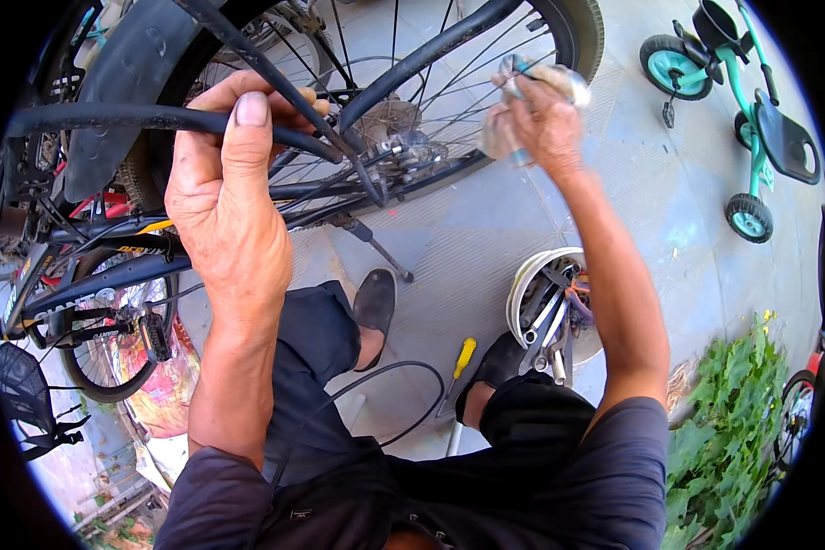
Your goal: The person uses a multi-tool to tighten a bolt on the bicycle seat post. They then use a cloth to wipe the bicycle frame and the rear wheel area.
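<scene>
My left hand (234, 183) is closed around a black inner tube (110, 117), the thumb lying on top of it and the fingers curled behind. The tube runs past the bicycle's thin black stay and loops across the spokes of a wheel (573, 41). Below that loop sit the hub and gears (412, 156), partly hidden. Over the wheel's right side, my right hand (550, 124) grips a crumpled, pale, stained rag (509, 128), blurred by motion. The bicycle's dark frame (110, 275) stretches away to the left, and a kickstand (376, 246) points toward my feet.
A white bucket (525, 275) of wrenches and other tools stands beside my right foot. A yellow-handled screwdriver (465, 356) lies between my feet, near a black hose (431, 371). Farther right are a teal tricycle (752, 137) and leafy plants (733, 431).
</scene>
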`<state>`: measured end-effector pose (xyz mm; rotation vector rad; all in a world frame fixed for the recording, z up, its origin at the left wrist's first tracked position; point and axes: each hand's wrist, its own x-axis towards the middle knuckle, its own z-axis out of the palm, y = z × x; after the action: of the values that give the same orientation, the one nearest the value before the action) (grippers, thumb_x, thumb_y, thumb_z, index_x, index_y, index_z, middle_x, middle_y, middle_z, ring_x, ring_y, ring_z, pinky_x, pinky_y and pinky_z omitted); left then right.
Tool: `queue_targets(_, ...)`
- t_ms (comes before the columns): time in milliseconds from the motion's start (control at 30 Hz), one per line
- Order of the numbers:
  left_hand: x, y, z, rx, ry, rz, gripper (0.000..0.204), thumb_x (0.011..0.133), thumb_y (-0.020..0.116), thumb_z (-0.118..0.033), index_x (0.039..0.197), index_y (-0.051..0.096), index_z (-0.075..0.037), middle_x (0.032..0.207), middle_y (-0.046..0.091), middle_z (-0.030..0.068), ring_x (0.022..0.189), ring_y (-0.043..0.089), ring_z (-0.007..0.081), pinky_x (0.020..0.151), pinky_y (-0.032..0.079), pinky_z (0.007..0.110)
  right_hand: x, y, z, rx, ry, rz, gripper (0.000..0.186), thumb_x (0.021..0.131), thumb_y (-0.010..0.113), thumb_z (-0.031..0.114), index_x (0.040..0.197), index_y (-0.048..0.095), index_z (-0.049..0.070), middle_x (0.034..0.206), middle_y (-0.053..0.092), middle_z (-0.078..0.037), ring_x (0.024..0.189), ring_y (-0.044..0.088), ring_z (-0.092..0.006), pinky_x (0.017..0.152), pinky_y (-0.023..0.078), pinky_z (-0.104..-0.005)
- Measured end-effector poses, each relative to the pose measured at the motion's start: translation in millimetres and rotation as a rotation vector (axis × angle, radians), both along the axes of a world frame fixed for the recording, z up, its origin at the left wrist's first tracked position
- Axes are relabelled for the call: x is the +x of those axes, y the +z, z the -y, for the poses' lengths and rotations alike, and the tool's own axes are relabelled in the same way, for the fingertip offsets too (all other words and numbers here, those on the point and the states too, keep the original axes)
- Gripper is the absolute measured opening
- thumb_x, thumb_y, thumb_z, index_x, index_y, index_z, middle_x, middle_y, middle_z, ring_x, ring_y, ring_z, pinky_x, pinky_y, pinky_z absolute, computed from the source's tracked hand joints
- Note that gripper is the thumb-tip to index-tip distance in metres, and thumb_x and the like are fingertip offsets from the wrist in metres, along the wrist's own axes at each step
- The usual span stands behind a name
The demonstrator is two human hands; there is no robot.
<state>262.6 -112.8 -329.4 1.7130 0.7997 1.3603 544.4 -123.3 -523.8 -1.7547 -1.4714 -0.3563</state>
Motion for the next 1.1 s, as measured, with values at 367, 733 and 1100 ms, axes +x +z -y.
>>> queue_targets(367,-6.4,-3.4,-5.3,0.018,-0.036,-0.047,0.025,0.103,0.055,-0.019,0.12,0.061,-0.001,0.104,0.069,0.0156,0.096,0.07,0.0253,0.086,0.057,0.035,-37.0,-23.4,16.8,-0.024,0.215,-0.019,0.035,0.085,0.07,0.009,0.12,0.067,0.01,0.107,0.069,-0.017,0.096,0.068,-0.0376,0.082,0.056,-0.0438)
queue_targets(733,0.9,-4.6,-3.6,0.029,-0.03,0.026,0.022,0.102,0.058,-0.018,0.112,0.063,0.001,0.092,0.069,0.0088,0.084,0.063,0.0139,0.08,0.052,0.028,-11.1,-39.0,12.3,-0.036,-0.043,-0.35,0.038,0.086,0.067,0.016,0.123,0.068,0.01,0.109,0.07,-0.018,0.092,0.07,-0.0364,0.082,0.057,-0.0414)
queue_targets(1100,0.6,-4.9,-4.1,0.013,-0.028,0.033,0.023,0.102,0.058,-0.018,0.112,0.063,0.002,0.092,0.069,0.0102,0.086,0.065,0.015,0.081,0.053,0.029,6.7,-29.7,8.3,-0.279,-0.18,-0.372,0.036,0.083,0.068,0.013,0.119,0.069,0.017,0.097,0.071,-0.013,0.079,0.07,-0.0316,0.068,0.058,-0.0419)
